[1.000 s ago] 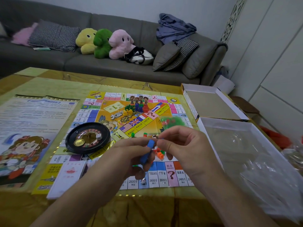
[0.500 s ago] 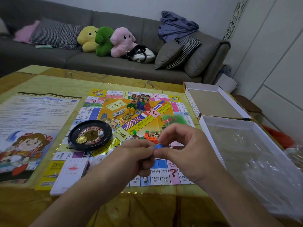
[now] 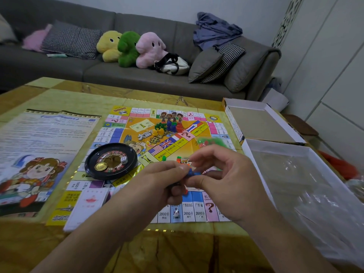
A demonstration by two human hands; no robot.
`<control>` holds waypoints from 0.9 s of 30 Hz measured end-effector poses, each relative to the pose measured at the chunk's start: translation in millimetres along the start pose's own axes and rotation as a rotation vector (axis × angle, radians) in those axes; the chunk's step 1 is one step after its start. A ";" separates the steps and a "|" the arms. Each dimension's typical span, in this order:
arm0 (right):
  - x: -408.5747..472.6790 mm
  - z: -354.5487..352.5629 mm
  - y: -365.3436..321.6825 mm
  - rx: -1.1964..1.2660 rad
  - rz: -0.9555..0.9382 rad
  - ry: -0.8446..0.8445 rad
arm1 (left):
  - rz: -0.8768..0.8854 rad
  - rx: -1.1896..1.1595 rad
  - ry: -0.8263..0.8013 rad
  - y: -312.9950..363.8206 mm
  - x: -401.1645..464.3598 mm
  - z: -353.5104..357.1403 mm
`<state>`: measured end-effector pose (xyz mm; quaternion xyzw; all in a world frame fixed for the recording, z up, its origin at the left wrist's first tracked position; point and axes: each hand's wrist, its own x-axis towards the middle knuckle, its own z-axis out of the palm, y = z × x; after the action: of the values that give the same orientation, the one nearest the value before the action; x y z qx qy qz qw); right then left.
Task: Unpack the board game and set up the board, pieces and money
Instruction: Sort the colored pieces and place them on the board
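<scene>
At near centre, above the board: left hand and right hand both pinch one small blue piece. Risk: a slip drops it among loose orange pieces just beyond. Far-left: roulette wheel. Right: open box crowds the bench edge; room lies left.

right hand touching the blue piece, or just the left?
Touching. Head view: right hand thumb and forefinger pinch the blue piece, and the left hand grips its other end.
</scene>
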<state>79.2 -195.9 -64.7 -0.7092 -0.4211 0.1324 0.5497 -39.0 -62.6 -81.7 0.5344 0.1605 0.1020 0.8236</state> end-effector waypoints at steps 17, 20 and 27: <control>1.2 -4.4 1.7 -0.030 -0.073 0.019 | 0.070 0.250 -0.038 -4.4 2.8 -11.4; 1.3 -3.9 2.7 -0.055 -0.087 0.004 | 0.065 0.356 -0.033 -5.3 0.7 -15.2; -1.0 2.4 5.5 -0.092 -0.166 -0.040 | -0.029 0.145 -0.011 0.4 1.2 -6.5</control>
<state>79.5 -195.2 -70.8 -0.6937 -0.4950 0.0811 0.5169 -40.3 -56.5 -84.1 0.5907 0.1706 0.0752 0.7851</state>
